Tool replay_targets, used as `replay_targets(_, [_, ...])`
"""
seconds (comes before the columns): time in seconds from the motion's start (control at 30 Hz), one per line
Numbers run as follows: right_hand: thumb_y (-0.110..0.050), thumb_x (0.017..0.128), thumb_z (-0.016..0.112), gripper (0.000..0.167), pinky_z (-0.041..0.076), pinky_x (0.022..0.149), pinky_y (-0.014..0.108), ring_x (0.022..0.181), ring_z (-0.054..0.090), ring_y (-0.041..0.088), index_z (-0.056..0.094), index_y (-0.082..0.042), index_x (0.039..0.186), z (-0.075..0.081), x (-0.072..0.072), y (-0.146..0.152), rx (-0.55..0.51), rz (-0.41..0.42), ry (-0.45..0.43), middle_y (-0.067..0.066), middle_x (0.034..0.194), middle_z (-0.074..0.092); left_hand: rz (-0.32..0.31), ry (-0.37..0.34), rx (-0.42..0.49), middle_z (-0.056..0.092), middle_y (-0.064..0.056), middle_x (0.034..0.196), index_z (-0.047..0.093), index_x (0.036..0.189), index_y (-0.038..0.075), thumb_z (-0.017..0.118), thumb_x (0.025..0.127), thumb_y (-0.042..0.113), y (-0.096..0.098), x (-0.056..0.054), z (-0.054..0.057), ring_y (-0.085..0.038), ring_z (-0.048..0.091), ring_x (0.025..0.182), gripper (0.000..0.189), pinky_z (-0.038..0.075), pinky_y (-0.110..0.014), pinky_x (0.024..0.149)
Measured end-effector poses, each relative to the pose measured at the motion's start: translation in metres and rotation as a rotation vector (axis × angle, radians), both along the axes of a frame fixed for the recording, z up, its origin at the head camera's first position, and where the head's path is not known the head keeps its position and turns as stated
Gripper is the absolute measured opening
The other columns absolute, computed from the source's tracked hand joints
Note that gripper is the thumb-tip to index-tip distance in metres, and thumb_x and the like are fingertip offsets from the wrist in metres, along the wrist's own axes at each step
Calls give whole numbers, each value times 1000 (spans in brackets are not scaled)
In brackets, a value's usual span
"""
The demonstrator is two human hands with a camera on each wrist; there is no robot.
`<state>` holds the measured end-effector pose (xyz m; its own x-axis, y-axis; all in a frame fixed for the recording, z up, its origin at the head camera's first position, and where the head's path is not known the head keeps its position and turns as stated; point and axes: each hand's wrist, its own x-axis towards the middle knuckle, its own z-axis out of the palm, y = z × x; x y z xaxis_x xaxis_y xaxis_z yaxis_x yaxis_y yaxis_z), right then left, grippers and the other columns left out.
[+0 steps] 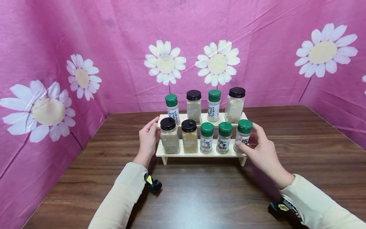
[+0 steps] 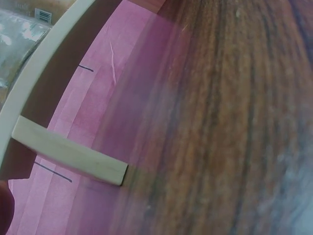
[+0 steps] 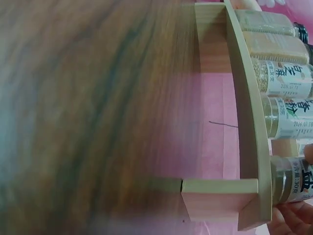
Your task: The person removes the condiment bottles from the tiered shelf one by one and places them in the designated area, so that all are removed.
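A two-tier pale wooden spice rack (image 1: 200,154) stands on the table, bearing several spice jars with green or black lids. My left hand (image 1: 147,140) holds the rack's left end by the upper shelf; some fingertips are hidden behind it. In the left wrist view, a rack leg (image 2: 73,152) and a bit of fingertip (image 2: 5,205) show. My right hand (image 1: 261,151) grips the green-lidded jar (image 1: 244,127) at the lower shelf's right end, thumb on its front. The right wrist view shows that jar (image 3: 286,178) standing on the shelf, with fingers (image 3: 293,218) beside it.
On the upper shelf stand two green-lidded and two black-lidded jars, such as the tall one (image 1: 235,106) at right. Black-lidded jars (image 1: 170,140) fill the lower shelf's left part. Dark wooden table (image 1: 194,197) lies in front; a pink daisy-print cloth (image 1: 125,70) hangs behind.
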<state>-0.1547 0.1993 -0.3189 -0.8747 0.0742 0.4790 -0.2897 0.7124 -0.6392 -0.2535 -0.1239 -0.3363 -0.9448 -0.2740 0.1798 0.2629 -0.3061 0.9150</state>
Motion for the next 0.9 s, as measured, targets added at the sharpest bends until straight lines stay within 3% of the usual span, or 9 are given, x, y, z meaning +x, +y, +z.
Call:
replay_targets(0.13, [-18, 76, 74, 68, 43, 61, 18, 70, 55, -2, 38, -13, 134, 0, 1, 5, -11, -25, 36, 18, 91, 67, 3, -5, 2, 64, 7, 80, 56, 122, -8, 47, 91, 1, 0, -1, -3, -1, 49, 56, 33, 43, -13, 52])
replay_targets(0.23, [-15, 75, 74, 66, 40, 59, 12, 67, 48, -11, 40, -11, 132, 0, 0, 10, -33, -36, 76, 19, 89, 66, 4, -2, 1, 64, 7, 79, 56, 122, -8, 47, 91, 1, 0, -1, -3, -1, 49, 56, 34, 43, -12, 52])
replay_targets(0.63, [-6, 69, 72, 65, 39, 56, 4, 61, 46, -19, 44, -5, 127, 4, -11, 29, -53, -54, 236, 19, 79, 63, 13, 30, 40, 65, 7, 88, 54, 122, -10, 47, 92, 1, 5, -1, -3, 1, 53, 64, 33, 46, -13, 58])
replay_targets(0.83, [-6, 69, 73, 64, 38, 56, 3, 60, 45, -20, 44, -4, 127, 6, -20, 40, -53, -78, 262, 19, 79, 63, 10, 36, 52, 66, 6, 83, 56, 121, -9, 47, 90, 1, 4, -1, -4, 0, 53, 60, 33, 44, -12, 51])
replay_targets(0.9, [-6, 70, 73, 64, 38, 55, 3, 59, 45, -20, 44, -5, 127, 7, -24, 45, -49, -91, 260, 4, 77, 63, 13, 32, 38, 65, 6, 80, 56, 120, -9, 47, 90, 1, 3, -1, -4, 0, 52, 58, 33, 42, -12, 49])
